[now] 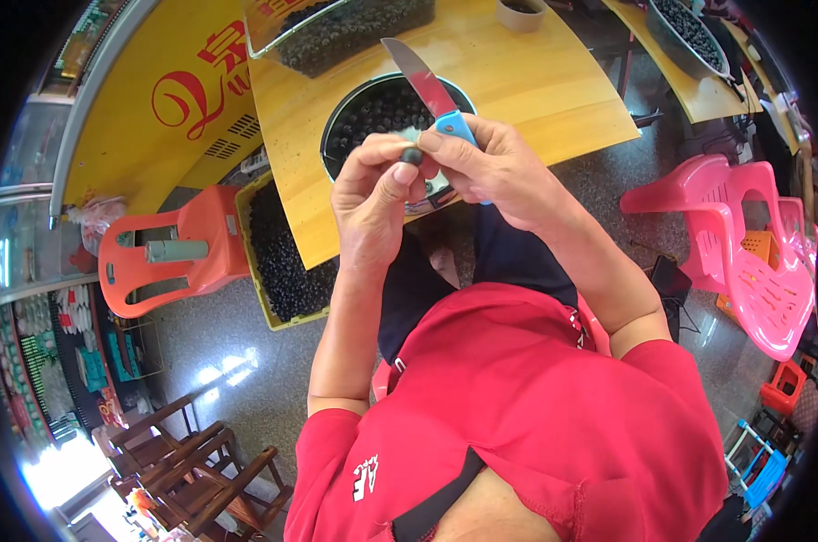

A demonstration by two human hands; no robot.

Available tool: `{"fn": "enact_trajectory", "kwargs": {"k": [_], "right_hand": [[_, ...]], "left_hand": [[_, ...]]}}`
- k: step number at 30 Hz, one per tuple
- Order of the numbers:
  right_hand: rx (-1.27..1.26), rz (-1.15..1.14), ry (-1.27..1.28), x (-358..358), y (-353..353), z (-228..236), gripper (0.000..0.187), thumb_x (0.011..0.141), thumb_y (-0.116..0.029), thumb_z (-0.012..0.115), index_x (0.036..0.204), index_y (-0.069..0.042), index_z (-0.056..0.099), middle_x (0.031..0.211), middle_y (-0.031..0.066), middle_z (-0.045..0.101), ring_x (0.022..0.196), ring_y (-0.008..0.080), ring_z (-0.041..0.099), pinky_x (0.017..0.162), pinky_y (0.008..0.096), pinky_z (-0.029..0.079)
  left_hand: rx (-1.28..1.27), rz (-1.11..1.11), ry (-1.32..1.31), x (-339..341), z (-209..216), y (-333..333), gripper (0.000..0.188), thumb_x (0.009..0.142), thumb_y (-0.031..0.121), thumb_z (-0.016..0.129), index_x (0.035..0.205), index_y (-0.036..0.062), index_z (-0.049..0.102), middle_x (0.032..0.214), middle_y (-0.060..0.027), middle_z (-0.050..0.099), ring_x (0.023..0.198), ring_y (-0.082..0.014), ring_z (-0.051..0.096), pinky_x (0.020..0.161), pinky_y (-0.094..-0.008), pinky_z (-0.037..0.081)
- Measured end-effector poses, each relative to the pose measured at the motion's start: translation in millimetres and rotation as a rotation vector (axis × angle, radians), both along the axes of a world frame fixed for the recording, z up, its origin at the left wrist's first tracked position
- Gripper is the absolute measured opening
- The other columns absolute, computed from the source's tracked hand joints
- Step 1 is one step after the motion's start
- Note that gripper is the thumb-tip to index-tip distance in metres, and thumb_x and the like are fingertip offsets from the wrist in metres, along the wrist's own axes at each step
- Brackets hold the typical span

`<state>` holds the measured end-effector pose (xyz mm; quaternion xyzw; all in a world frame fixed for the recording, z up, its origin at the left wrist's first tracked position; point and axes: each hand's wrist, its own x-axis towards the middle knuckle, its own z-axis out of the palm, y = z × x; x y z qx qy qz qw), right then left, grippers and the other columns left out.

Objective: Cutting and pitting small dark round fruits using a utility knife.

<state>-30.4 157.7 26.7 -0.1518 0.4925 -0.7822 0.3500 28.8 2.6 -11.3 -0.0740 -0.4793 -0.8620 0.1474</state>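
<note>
My left hand (379, 185) pinches a small, round, dark fruit-like piece (411, 155) between thumb and fingers. In my right hand (495, 167) is a knife (420, 76), gripped by its blue handle, with its broad blade pointing up and away. The right thumb meets the left fingertips beside the dark piece, where something pale shows that I cannot make out. Beneath both hands, a round bowl (327, 155) on the table's near edge holds many similar dark pieces. My hands hide part of the bowl.
On the wooden table (553, 90) stand a clear tub (278, 41) of dark pieces and a cup (521, 16). A yellow crate (287, 321) full of them sits left, beside an orange chair (205, 217). Pink chairs (743, 235) stand right; another filled basin (725, 74) is far right.
</note>
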Motion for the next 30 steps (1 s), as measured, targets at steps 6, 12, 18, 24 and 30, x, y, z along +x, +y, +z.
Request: {"fn": "enact_trajectory", "kwargs": {"k": [6,12,18,24,30], "right_hand": [[0.092,-0.196,0.221,-11,19,-7,0.022,0.096,-0.024,0.056,0.092,-0.004,0.063,0.076,-0.0011,0.059,0.051,-0.0001,0.037,0.045,0.0167,0.027],[0.128,-0.239,0.189,-18,38,-12,0.022,0.095,-0.022,0.056,0.094,-0.001,0.062,0.076,0.0016,0.058,0.050,0.0008,0.037,0.044,0.0171,0.027],[0.168,-0.256,0.178,-19,46,-21,0.021,0.095,-0.020,0.057,0.094,0.000,0.063,0.076,0.0020,0.058,0.050,0.0011,0.037,0.044,0.0174,0.028],[0.177,-0.254,0.176,-20,49,-27,0.022,0.095,-0.021,0.057,0.095,0.000,0.063,0.075,0.0018,0.058,0.050,0.0012,0.037,0.044,0.0175,0.028],[0.217,-0.278,0.237,-17,35,-32,0.023,0.095,-0.023,0.057,0.097,-0.001,0.063,0.077,0.0002,0.060,0.052,0.0004,0.038,0.046,0.0169,0.030]], "left_hand": [[0.329,-0.200,-0.169,-19,12,-19,0.019,0.089,0.008,0.056,0.106,0.0015,0.052,0.108,-0.0145,0.060,0.082,-0.0201,0.060,0.068,-0.0283,0.048],[-0.841,-0.132,-0.205,-48,1,-33,0.021,0.087,0.021,0.064,0.092,0.0013,0.066,0.074,-0.0023,0.062,0.069,-0.0093,0.056,0.061,-0.0241,0.042],[-1.664,-0.305,-0.029,-69,-14,-13,0.020,0.079,0.020,0.061,0.095,0.0079,0.065,0.067,-0.0146,0.060,0.069,-0.0318,0.061,0.062,-0.0428,0.045],[-1.738,-0.304,-0.040,-80,-20,-9,0.024,0.079,0.020,0.062,0.098,0.0054,0.063,0.069,-0.0134,0.060,0.069,-0.0291,0.060,0.062,-0.0401,0.046],[-0.935,-0.226,-0.211,-69,7,-23,0.024,0.080,0.014,0.072,0.096,0.0006,0.061,0.067,0.0046,0.043,0.063,-0.0044,0.041,0.057,-0.0220,0.037]]}}
